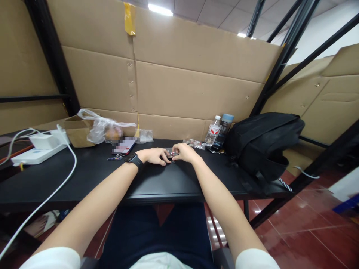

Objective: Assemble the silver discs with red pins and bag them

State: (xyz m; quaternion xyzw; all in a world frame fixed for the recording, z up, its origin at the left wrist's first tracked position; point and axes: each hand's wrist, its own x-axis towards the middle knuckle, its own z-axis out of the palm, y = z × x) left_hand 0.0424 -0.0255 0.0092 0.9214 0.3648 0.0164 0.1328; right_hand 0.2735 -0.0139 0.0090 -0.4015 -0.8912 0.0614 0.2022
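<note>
Both my hands meet at the middle of the black table (pixel 84 175), far from me. My left hand (pixel 154 155), with a black watch on its wrist, and my right hand (pixel 185 152) both pinch a small clear packet (pixel 171 152) with red and dark marks that lies on the table between them. The fingers cover most of the packet, so what it contains is too small to tell.
A phone (pixel 123 146), a plastic bag (pixel 103 129) and a cardboard box (pixel 75 132) lie back left. A white power strip (pixel 36 154) trails a cable. Two bottles (pixel 217 131) and a black backpack (pixel 263 144) stand at the right. Cardboard walls the back.
</note>
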